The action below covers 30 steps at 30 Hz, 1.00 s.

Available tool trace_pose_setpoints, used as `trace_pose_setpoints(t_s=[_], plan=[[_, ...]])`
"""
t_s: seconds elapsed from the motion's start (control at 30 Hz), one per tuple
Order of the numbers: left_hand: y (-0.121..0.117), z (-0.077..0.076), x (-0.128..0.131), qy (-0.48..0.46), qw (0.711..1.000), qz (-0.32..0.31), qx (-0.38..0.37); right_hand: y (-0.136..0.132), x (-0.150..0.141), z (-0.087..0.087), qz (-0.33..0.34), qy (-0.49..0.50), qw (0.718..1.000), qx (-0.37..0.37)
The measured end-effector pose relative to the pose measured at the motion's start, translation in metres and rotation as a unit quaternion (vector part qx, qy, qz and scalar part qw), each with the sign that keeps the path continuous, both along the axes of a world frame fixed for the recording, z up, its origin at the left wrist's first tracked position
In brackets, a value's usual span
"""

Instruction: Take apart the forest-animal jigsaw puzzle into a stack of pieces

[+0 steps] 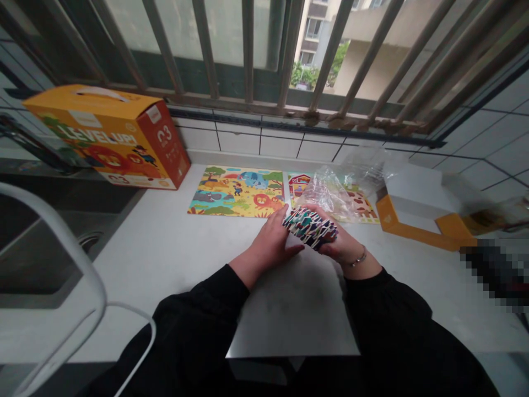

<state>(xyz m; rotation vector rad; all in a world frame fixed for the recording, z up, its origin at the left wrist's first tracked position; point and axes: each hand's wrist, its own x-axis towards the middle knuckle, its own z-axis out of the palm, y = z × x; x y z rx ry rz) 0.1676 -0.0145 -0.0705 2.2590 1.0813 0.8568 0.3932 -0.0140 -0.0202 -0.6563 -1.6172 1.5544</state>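
A thick bundle of cardboard puzzle pieces (311, 227), their white and coloured edges facing up, is held between my hands above the near part of the counter. My right hand (339, 242) wraps round its right side, fingers behind and thumb in front. On the left side, my left hand (270, 242) presses against the bundle with its fingertips, the thumb stretched out below. Just beyond lies a flat animal picture sheet (237, 192) with a lion, elephant and hippo. A second picture sheet (366, 207) is partly covered by crumpled clear plastic wrap (326, 193).
An orange box with a handle (107, 138) stands at the back left, next to a dark sink (41, 237). An opened orange and white box (421, 215) sits at the right. A white curved tube (74, 242) rises at the near left. Window bars (248, 55) line the back.
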Motion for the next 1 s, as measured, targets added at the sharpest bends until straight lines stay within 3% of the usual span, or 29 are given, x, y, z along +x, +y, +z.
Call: trace_pose_setpoints(t_s=[0.17,0.4,0.53,0.7,0.9,1.0], plan=[[0.01,-0.004,0.009,0.013,1.0,0.013,0.024,0.001,0.01,0.007,0.098,-0.018,0.995,0.023],[0.011,0.003,0.007,0.017,1.0,0.016,0.015,-0.001,0.019,0.013,0.15,-0.02,0.989,-0.008],[0.008,0.017,0.003,-0.056,0.995,0.061,0.064,0.003,0.026,0.01,0.096,-0.058,0.993,0.021],[-0.005,0.042,-0.004,-0.142,0.968,0.138,0.154,0.012,0.032,0.002,0.013,-0.109,0.994,0.019],[-0.015,0.053,-0.008,-0.113,0.955,0.168,0.218,0.014,0.022,-0.004,-0.117,-0.2,0.971,0.065],[-0.015,0.052,-0.008,-0.106,0.952,0.168,0.233,0.012,0.014,-0.007,-0.142,-0.231,0.958,0.09]])
